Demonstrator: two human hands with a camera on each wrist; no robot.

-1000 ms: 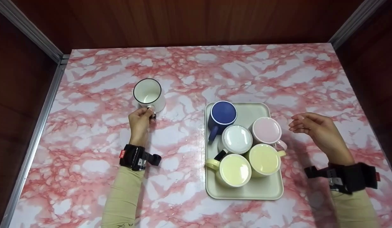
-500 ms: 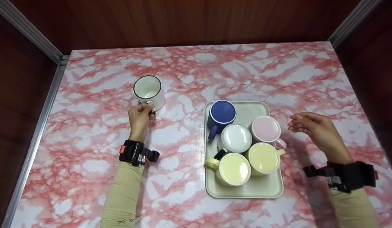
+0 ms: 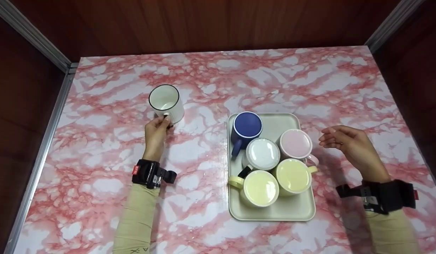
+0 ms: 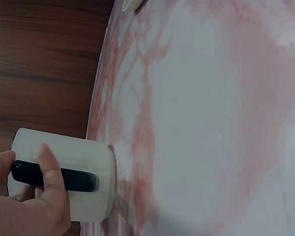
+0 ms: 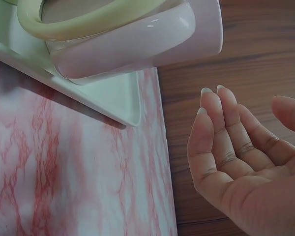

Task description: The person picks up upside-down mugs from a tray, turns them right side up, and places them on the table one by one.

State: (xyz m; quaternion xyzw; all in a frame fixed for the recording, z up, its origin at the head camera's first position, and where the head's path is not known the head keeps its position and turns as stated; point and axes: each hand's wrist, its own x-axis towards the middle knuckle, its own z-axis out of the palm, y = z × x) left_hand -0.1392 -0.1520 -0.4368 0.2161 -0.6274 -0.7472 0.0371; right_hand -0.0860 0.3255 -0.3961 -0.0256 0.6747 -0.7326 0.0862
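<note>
At the left of the table, my left hand [image 3: 155, 135] grips the black handle [image 4: 78, 180] of a white mug [image 3: 164, 98] with a dark rim. The mug is upright with its mouth up, and its base is right at the table surface in the left wrist view. Curled fingers and thumb close on the handle near its upper part. My right hand [image 3: 351, 144] hovers to the right of the tray with fingers loosely bent and nothing in it. Nearest to it is a pink mug [image 3: 296, 144]; the right wrist view shows a gap between the fingertips and that mug [image 5: 201, 29].
A cream tray [image 3: 274, 213] right of centre carries a blue mug [image 3: 248, 124], a white one [image 3: 263, 154], the pink one and two yellow mugs [image 3: 261, 188]. Dark wooden panels [image 3: 218, 24] wall the marbled red-and-white table [image 3: 200, 81] on the back and sides.
My left hand and the white mug have shifted slightly away from me, mostly in the first half second. The right hand and the mugs on the tray stay almost the same.
</note>
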